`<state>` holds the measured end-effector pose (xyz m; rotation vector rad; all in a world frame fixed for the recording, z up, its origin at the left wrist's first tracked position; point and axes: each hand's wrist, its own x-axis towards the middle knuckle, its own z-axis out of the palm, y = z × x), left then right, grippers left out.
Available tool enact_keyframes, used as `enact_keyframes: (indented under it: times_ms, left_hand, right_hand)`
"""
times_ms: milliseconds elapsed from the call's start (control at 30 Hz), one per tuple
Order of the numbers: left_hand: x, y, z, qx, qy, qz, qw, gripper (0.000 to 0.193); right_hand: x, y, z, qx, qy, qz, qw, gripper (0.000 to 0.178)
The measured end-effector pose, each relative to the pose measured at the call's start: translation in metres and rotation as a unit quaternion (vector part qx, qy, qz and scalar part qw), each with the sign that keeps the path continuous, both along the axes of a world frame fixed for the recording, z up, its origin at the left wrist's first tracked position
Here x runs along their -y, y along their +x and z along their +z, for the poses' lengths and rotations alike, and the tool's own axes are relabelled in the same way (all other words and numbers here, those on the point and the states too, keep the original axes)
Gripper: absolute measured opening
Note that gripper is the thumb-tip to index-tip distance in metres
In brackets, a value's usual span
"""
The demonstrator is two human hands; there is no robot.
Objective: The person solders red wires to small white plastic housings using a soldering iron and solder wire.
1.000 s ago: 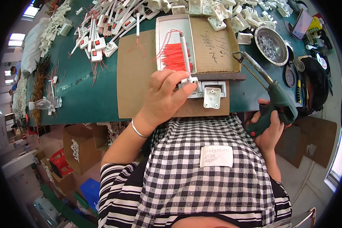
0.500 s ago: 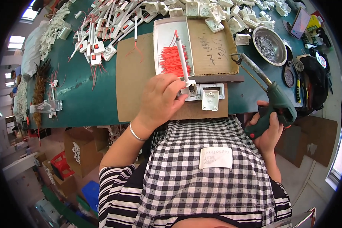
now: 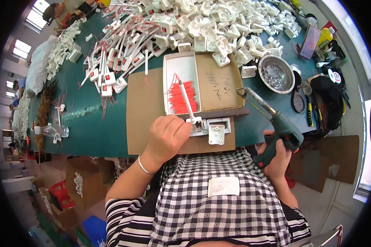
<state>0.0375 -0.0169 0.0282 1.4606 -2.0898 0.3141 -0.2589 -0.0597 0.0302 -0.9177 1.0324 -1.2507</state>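
Note:
My left hand (image 3: 167,138) is closed at the base of a white plastic housing (image 3: 198,123), its fingertips partly hidden. From that housing a white tube (image 3: 186,98) stands up, tilted, with red wire at its top end. Beside it, a square white plastic box (image 3: 217,134) lies open side up on the work fixture. My right hand (image 3: 277,158) grips a green soldering gun (image 3: 285,131). Its metal barrel points up and left, with the tip near the right edge of the cardboard box, apart from the housing.
A shallow cardboard box (image 3: 221,108) holds a bundle of red wires (image 3: 183,99) in its white section. Behind are heaps of white plastic parts (image 3: 218,24) and switch pieces with tubes (image 3: 107,78). A metal bowl (image 3: 287,87), a phone (image 3: 310,41) and pliers (image 3: 308,114) are on the right.
The view has tilted up, so the table sits lower in the picture and more of the heap shows. Both hands keep their hold, the left on the housing, the right on the soldering gun.

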Motion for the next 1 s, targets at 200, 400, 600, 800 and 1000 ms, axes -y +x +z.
enact_keyframes:
  times_ms: [200,400,600,800,1000]
  left_hand:
    - [0.013,0.008,0.012,0.128,-0.080,-0.079,0.985,0.008]
    - [0.018,0.005,0.011,0.100,0.028,-0.118,0.988,0.003]
    - [0.009,0.000,0.009,0.063,0.088,-0.155,0.982,0.009]
    - [0.003,0.000,0.023,-0.039,0.165,-0.206,0.964,0.013]
    - [-0.014,0.008,0.018,-0.379,0.357,-0.161,0.839,0.007]
  right_hand:
    - [0.001,0.001,0.004,-0.010,0.003,0.023,1.000,0.032]
    - [0.002,0.002,0.002,-0.008,-0.001,0.021,1.000,0.034]
    - [0.004,0.002,0.002,0.000,-0.001,0.025,1.000,0.035]
    - [0.003,0.003,0.001,0.000,-0.002,0.028,1.000,0.035]
    - [0.003,0.000,0.001,0.013,-0.009,0.017,1.000,0.034]
